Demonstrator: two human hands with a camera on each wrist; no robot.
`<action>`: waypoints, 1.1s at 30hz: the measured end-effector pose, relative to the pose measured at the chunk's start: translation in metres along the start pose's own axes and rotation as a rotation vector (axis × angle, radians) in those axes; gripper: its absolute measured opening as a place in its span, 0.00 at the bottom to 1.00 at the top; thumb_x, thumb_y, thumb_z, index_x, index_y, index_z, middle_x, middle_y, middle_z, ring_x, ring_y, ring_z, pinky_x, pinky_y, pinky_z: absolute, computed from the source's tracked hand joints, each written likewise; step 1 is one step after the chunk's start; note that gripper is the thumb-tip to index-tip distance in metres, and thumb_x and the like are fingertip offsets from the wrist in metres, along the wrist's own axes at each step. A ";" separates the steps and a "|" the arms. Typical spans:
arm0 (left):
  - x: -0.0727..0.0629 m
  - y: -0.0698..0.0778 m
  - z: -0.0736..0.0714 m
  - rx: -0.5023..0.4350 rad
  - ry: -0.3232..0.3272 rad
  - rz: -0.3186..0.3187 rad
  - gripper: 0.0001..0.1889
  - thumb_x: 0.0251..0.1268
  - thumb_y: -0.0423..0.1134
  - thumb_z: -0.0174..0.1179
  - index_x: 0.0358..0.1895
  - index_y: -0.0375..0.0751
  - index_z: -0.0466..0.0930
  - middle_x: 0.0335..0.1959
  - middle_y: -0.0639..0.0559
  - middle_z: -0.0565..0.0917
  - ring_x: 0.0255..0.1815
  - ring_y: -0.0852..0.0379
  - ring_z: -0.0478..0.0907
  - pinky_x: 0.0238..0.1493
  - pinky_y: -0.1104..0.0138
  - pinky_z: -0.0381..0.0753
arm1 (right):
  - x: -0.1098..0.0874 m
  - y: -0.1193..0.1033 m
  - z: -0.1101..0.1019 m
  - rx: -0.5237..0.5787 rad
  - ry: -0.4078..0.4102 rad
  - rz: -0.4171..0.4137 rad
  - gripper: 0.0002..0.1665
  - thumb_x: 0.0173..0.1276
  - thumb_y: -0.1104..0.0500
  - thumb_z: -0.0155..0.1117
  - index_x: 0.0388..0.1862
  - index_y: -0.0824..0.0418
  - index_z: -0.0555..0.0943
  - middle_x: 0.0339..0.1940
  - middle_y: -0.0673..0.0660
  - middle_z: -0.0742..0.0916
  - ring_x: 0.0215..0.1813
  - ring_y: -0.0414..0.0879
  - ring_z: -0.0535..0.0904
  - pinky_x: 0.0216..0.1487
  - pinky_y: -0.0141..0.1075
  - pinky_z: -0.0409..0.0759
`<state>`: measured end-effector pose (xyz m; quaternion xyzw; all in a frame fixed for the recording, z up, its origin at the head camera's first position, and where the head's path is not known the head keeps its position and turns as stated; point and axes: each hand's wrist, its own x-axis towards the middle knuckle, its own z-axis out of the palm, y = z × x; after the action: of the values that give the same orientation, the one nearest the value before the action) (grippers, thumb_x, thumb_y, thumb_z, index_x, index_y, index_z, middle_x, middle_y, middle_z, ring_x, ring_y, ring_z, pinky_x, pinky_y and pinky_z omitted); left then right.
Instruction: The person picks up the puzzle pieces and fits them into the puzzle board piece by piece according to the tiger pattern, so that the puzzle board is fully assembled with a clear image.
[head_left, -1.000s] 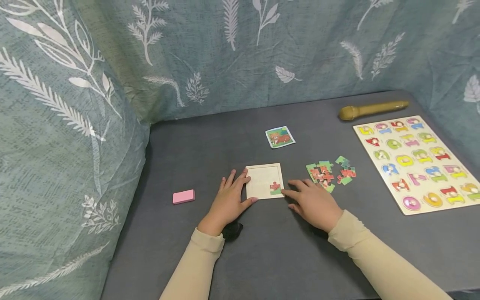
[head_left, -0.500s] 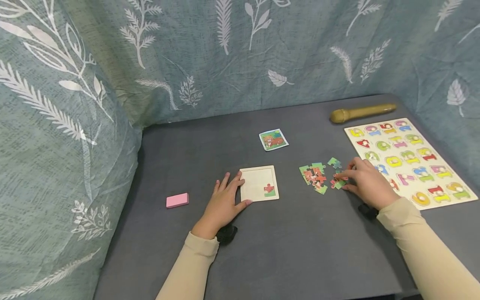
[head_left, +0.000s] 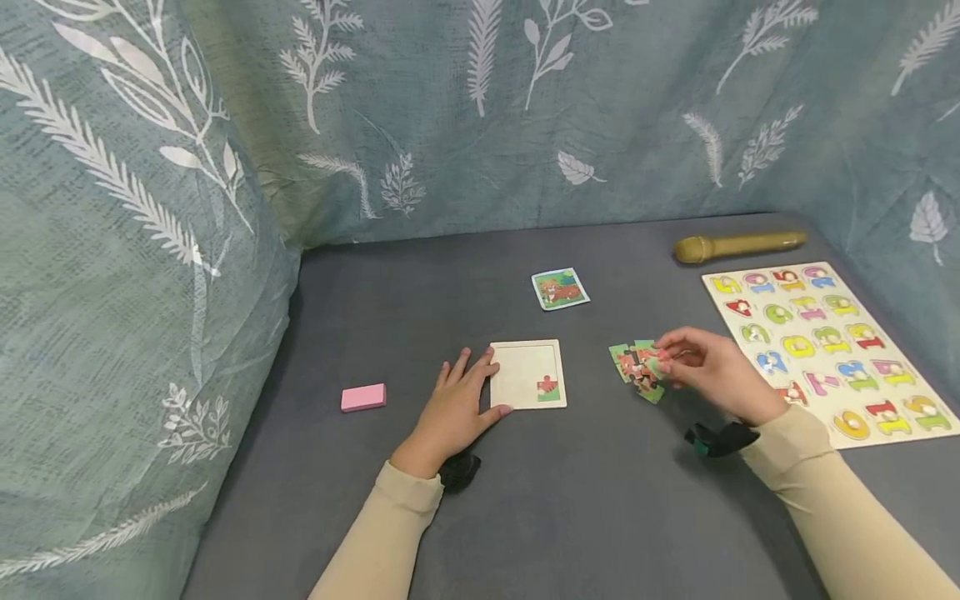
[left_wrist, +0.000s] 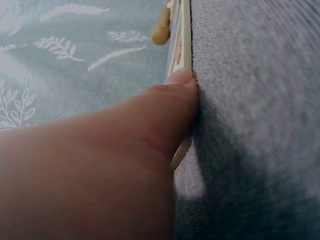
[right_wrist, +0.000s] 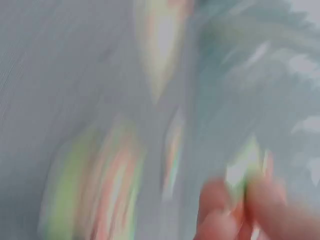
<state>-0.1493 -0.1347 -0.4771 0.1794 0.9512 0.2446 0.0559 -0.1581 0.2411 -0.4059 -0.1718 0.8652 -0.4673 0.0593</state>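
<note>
A shallow square wooden puzzle tray [head_left: 522, 367] lies on the dark tabletop, with one red-and-green jigsaw piece [head_left: 548, 388] in its lower right corner. My left hand [head_left: 448, 417] rests at the tray's left side, fingers spread on its edge. In the left wrist view the thumb [left_wrist: 172, 107] touches the tray's rim. My right hand [head_left: 716, 371] pinches green-and-red jigsaw pieces [head_left: 662, 365] just above the right end of a loose pile of pieces [head_left: 633, 367]. The right wrist view is blurred, but green [right_wrist: 242, 170] shows between the fingertips; the exact number held is unclear.
Behind the tray lies a small bear picture card [head_left: 560, 289]. A pink block [head_left: 363, 397] is to the left. On the right are a wooden number board [head_left: 813, 333] and a yellow-brown microphone-shaped object [head_left: 738, 247]. A leaf-patterned curtain [head_left: 450, 167] borders the table.
My right hand went from beside the tray to the right-hand pieces, picked them up, and moved slightly left over the pile. My left hand stays at the tray.
</note>
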 end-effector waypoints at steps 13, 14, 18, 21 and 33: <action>0.009 0.001 -0.001 0.055 -0.046 0.031 0.36 0.75 0.57 0.63 0.80 0.47 0.66 0.85 0.53 0.56 0.86 0.47 0.44 0.84 0.50 0.41 | 0.056 -0.033 0.087 0.252 -0.054 0.112 0.21 0.74 0.72 0.66 0.63 0.74 0.77 0.47 0.67 0.87 0.44 0.55 0.89 0.47 0.43 0.89; 0.009 0.001 -0.003 0.051 -0.047 0.041 0.36 0.76 0.57 0.63 0.80 0.48 0.66 0.85 0.53 0.56 0.86 0.47 0.44 0.84 0.49 0.41 | 0.060 -0.032 0.089 0.239 -0.060 0.098 0.19 0.73 0.73 0.66 0.62 0.74 0.78 0.46 0.66 0.88 0.44 0.55 0.89 0.46 0.43 0.89; 0.009 -0.003 -0.008 0.028 -0.050 0.060 0.36 0.75 0.55 0.64 0.80 0.48 0.66 0.85 0.53 0.58 0.86 0.47 0.46 0.84 0.48 0.43 | 0.072 -0.031 0.096 0.167 -0.101 0.065 0.14 0.73 0.73 0.66 0.56 0.72 0.83 0.42 0.64 0.90 0.42 0.56 0.90 0.43 0.43 0.90; 0.007 -0.006 -0.008 0.020 -0.032 0.065 0.36 0.73 0.55 0.67 0.79 0.47 0.69 0.84 0.51 0.60 0.86 0.45 0.48 0.83 0.47 0.46 | 0.079 -0.030 0.102 0.133 -0.141 0.062 0.13 0.73 0.72 0.67 0.55 0.70 0.85 0.41 0.62 0.89 0.39 0.54 0.89 0.41 0.43 0.89; 0.003 -0.014 -0.004 -0.010 -0.012 0.031 0.36 0.71 0.56 0.68 0.78 0.47 0.71 0.84 0.49 0.59 0.86 0.45 0.47 0.83 0.47 0.45 | 0.095 -0.042 0.129 0.056 -0.203 0.008 0.14 0.74 0.72 0.65 0.57 0.69 0.82 0.40 0.62 0.84 0.31 0.48 0.84 0.30 0.39 0.84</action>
<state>-0.1574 -0.1470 -0.4809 0.1956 0.9468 0.2490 0.0586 -0.2026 0.0845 -0.4373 -0.2131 0.8421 -0.4712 0.1532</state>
